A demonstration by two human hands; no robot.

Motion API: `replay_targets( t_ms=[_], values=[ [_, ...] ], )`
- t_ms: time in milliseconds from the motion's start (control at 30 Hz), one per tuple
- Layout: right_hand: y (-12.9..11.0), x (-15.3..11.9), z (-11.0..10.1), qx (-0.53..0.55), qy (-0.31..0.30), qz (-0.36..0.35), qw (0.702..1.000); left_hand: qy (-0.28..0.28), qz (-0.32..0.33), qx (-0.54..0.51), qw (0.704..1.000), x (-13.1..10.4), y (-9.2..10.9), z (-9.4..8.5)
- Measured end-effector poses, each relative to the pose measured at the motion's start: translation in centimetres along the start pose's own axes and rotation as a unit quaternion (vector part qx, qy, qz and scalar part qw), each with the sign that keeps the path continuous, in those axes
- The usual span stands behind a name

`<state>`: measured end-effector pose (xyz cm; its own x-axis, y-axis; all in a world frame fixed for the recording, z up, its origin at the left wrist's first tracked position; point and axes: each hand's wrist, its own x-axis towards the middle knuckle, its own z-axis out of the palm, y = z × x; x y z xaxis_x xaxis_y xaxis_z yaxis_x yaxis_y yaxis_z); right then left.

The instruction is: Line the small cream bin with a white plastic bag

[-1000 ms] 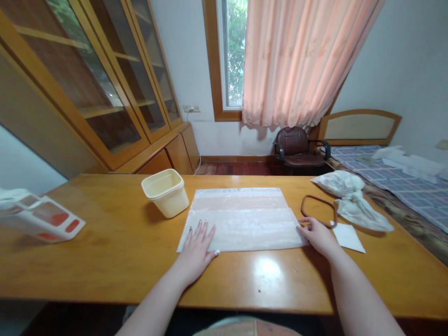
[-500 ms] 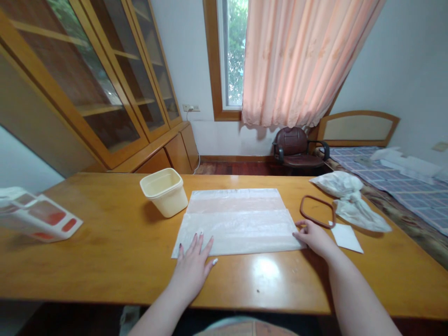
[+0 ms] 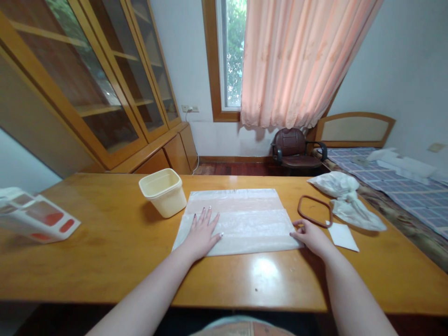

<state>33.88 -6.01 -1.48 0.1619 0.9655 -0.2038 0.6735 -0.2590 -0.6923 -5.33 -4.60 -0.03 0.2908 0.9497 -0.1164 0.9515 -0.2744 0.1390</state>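
Note:
A whitish, thin plastic bag (image 3: 245,219) lies flat on the wooden table, with fold lines running across it. My left hand (image 3: 202,234) rests palm down on its left part, fingers spread, holding nothing. At the bag's lower right corner, my right hand (image 3: 310,235) has thumb and fingers pinched on the edge. Just beyond that hand are a brown rounded rectangular ring (image 3: 315,225) and a white square sheet (image 3: 343,236), which the ring slightly overlaps. A cream plastic tub (image 3: 164,193) stands open-topped to the left of the bag.
Crumpled white plastic bags (image 3: 350,200) lie at the table's right edge. A white and red container (image 3: 49,219) is at the far left of the table (image 3: 115,261). Past the table are a brown chair (image 3: 294,147), a bed (image 3: 371,163) and a glass-door cabinet (image 3: 129,84).
My left hand has slid forward over the flat bag, away from its near edge. My right hand keeps its pinch at the corner. The view has shifted slightly.

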Motion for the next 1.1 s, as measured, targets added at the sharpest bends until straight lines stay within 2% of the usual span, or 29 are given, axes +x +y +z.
replay_targets(
  t_ms=[133, 300, 367, 433, 500, 533, 567, 633, 733, 800, 867, 933, 1000, 1100],
  values=[
    [0.0, -0.1, 0.0, -0.003, -0.012, 0.004, 1.000, -0.018, -0.029, -0.007, 0.999, -0.2, 0.4, 0.6],
    [0.3, 0.2, 0.2, -0.013, 0.000, 0.001, 1.000, -0.010, -0.020, 0.001, 1.000, -0.7, 0.7, 0.4],
    [-0.1, 0.4, 0.0, -0.036, 0.048, 0.009, 0.998, -0.018, -0.022, 0.009, 1.000, -0.6, 0.8, 0.6],
    [-1.0, 0.5, -0.1, -0.065, 0.128, 0.005, 0.990, -0.019, -0.023, 0.021, 0.999, -0.4, 0.8, 1.0],
    [-2.9, 0.3, 0.4, -0.088, 0.182, -0.050, 0.978, -0.011, -0.019, 0.032, 0.999, -0.2, 0.8, 1.4],
    [-4.2, 0.1, 1.0, -0.096, 0.184, -0.099, 0.973, -0.007, -0.017, 0.036, 0.999, -0.2, 0.8, 1.5],
    [-5.7, -0.2, 1.9, -0.100, 0.168, -0.155, 0.968, -0.004, -0.014, 0.037, 0.999, -0.2, 0.7, 1.7],
    [-9.2, -1.0, 4.6, -0.121, 0.086, -0.254, 0.956, 0.000, -0.011, 0.035, 0.999, -0.2, 0.7, 1.8],
    [-14.0, -2.1, 9.8, -0.158, -0.027, -0.333, 0.929, 0.006, -0.012, 0.033, 0.999, -0.3, 0.6, 2.0],
    [-15.8, -2.5, 13.0, -0.185, -0.068, -0.354, 0.914, 0.009, -0.015, 0.035, 0.999, -0.3, 0.6, 2.1],
    [-16.1, -2.4, 14.9, -0.201, -0.094, -0.346, 0.911, 0.011, -0.020, 0.035, 0.999, -0.3, 0.7, 2.1],
    [-15.4, -2.0, 15.5, -0.212, -0.102, -0.337, 0.911, 0.011, -0.023, 0.033, 0.999, -0.4, 0.7, 2.0],
    [-14.0, -1.5, 14.9, -0.223, -0.102, -0.331, 0.911, 0.007, -0.024, 0.032, 0.999, -0.5, 0.7, 1.9],
    [-11.7, -0.7, 12.8, -0.245, -0.086, -0.293, 0.920, 0.002, -0.022, 0.035, 0.999, -0.6, 0.6, 1.8]
  ],
)
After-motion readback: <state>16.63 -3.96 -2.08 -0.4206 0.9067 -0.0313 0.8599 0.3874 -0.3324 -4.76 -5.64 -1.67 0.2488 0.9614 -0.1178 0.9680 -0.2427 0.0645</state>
